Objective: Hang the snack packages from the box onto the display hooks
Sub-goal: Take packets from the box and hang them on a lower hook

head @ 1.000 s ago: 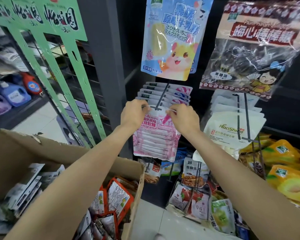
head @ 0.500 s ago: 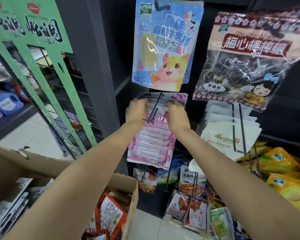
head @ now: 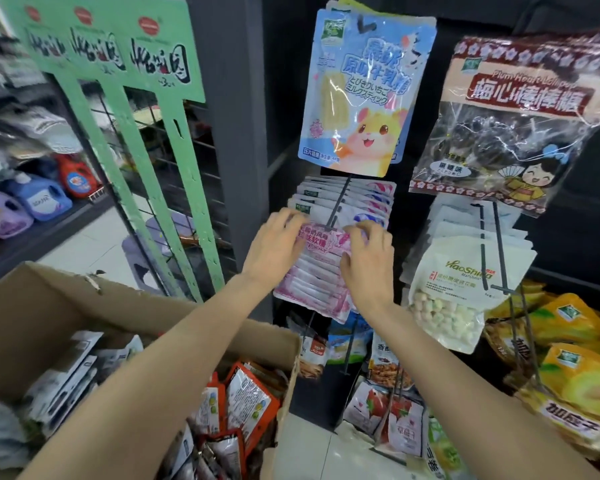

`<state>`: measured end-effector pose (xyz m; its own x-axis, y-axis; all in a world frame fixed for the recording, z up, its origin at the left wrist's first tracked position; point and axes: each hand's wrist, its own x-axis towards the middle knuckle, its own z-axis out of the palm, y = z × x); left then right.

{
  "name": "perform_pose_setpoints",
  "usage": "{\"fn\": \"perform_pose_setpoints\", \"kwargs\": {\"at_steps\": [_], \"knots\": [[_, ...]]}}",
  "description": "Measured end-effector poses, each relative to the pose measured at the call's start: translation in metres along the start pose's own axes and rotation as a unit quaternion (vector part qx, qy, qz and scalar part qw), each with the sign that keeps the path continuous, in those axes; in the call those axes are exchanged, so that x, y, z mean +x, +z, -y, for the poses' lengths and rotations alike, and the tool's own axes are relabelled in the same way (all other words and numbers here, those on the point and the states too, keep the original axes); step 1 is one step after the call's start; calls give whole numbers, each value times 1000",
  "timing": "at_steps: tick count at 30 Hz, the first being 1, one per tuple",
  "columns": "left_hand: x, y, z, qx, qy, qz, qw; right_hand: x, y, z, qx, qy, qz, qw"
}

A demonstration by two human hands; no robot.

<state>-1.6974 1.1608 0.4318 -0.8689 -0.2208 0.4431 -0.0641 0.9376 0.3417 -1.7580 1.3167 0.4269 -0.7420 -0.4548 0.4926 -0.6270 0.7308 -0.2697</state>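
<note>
Both hands, L & R, gripping pink pkgs on hook.

Both bare forearms reach up and forward from the bottom edge of the view, converging toward the middle. The left hand shows its back to the camera, wrist straight, its fingers bent forward at the knuckles and their tips hidden. The right hand sits just beside it at about the same height, also back up, fingers curled forward and slightly spread. The two hands are near but apart.
</note>
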Motion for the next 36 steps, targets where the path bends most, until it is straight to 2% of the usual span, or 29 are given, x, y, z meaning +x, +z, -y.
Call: {"fn": "perform_pose_setpoints", "kwargs": {"at_steps": [3, 8, 12, 15, 18, 21, 23, 25, 27, 30, 32, 34, 36], "knots": [[-26, -14, 6, -31, -11, 69, 997, -19, -4, 20, 2, -18, 36, 999], [-82, -44, 31, -48, -91, 144, 984, -50, -1, 75, 135, -86, 236, 958], [-143, -69, 64, -51, -152, 108, 981, -77, 10, 131, 166, -146, 288, 932], [-186, -76, 94, -48, -216, 92, 971, -98, 32, 163, 170, -157, 332, 915], [-218, -71, 129, -4, -314, 177, 933, -113, 62, 184, 145, -147, 413, 887], [-244, -66, 161, 81, -402, 284, 867, -121, 96, 204, 105, -130, 496, 852], [-257, -65, 177, 120, -442, 307, 834, -124, 120, 215, 80, -127, 522, 840], [-264, -66, 191, 123, -475, 336, 804, -124, 142, 224, 57, -124, 535, 834], [-270, -60, 210, 78, -504, 371, 776, -121, 164, 232, 47, -109, 565, 817], [-278, -47, 226, 20, -508, 458, 729, -121, 191, 239, 52, -89, 629, 770], [-282, -39, 225, 31, -494, 506, 706, -123, 201, 242, 55, -77, 667, 739], [-282, -33, 224, 63, -494, 511, 700, -130, 201, 243, 35, -97, 666, 739], [-277, -34, 223, 64, -489, 514, 702, -140, 199, 247, 17, -106, 633, 766]]}}
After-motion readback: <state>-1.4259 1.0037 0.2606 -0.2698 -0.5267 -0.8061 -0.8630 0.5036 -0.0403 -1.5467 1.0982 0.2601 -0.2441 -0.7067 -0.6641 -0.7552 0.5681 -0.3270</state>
